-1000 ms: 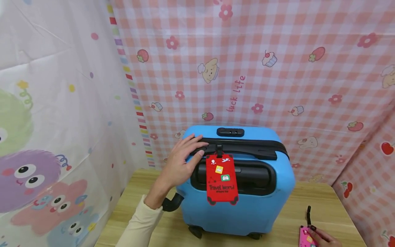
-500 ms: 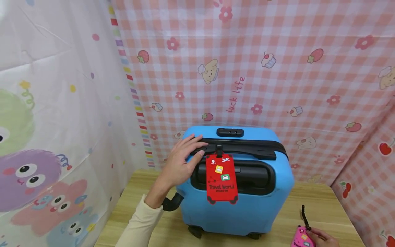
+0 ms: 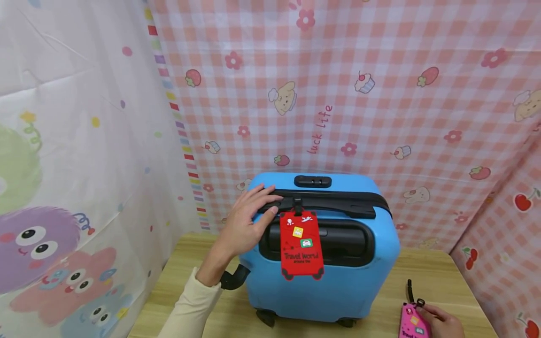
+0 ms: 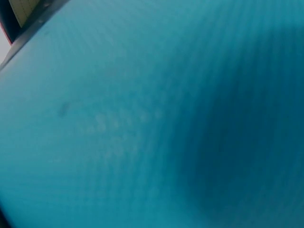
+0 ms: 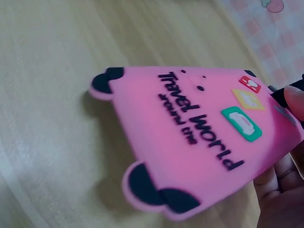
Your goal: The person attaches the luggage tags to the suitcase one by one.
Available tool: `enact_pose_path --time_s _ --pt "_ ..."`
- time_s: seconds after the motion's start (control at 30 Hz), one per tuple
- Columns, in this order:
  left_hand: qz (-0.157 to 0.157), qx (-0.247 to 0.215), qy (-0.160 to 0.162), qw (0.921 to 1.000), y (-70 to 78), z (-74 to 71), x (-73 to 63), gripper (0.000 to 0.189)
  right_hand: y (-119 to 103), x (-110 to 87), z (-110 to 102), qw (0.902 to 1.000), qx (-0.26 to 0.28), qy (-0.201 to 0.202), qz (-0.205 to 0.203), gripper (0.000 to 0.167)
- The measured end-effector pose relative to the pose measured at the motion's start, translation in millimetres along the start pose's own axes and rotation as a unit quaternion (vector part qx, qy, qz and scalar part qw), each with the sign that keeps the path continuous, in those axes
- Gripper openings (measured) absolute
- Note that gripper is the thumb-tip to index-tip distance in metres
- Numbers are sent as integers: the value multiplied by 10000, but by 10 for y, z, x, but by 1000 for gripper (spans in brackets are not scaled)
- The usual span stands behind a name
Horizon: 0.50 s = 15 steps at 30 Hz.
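Observation:
A light-blue hard-shell suitcase [image 3: 308, 293] stands upright on the wooden table. My left hand [image 3: 247, 220] rests on its upper left edge, fingers extended over the black top handle [image 3: 334, 204]. From that handle hangs a red luggage tag [image 3: 302, 270] printed "Travel World". Blurred blue shell [image 4: 118, 118] fills the left wrist view, where no fingers show. Down at the right, my right hand [image 3: 443, 321] pinches a pink luggage tag [image 5: 190, 147] at its strap end, its black strap [image 3: 410, 291] sticking up. The pink tag's lower part is cut off in the head view.
The tabletop [image 3: 448, 272] has wood grain. A pink checked cloth [image 3: 262, 47] hangs behind the suitcase, and a white cartoon-print cloth [image 3: 84, 155] hangs at the left. Black wheels [image 3: 265, 317] show under the suitcase. A combination lock [image 3: 313, 181] sits on its top.
My right hand has moved a little left with the pink tag, which has turned slightly. My left hand stays on the suitcase. The whole head view has shifted slightly.

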<state>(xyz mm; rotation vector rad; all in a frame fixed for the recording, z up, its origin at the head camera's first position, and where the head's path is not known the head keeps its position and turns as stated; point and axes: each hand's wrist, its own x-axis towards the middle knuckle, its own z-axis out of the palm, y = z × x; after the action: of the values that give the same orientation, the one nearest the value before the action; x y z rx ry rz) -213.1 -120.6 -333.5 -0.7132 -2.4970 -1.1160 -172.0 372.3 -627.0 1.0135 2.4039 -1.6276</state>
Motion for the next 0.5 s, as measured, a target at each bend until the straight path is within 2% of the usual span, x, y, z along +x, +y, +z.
enact_pose_path --time_s 0.13,0.3,0.37,0.5 --pt "0 14 5 10000 6 0 2 34 -77 4 -46 9994 -39 -325 -99 78" --pt "-9 8 4 10000 9 1 6 33 -204 1 -99 9965 -275 -666 -418 72" --pt "-4 3 4 10000 8 4 5 33 -252 -22 -113 9944 -527 -670 -624 71" --pt "-1 -5 7 10000 0 9 4 33 -373 -80 -118 9931 -631 -674 -729 76"
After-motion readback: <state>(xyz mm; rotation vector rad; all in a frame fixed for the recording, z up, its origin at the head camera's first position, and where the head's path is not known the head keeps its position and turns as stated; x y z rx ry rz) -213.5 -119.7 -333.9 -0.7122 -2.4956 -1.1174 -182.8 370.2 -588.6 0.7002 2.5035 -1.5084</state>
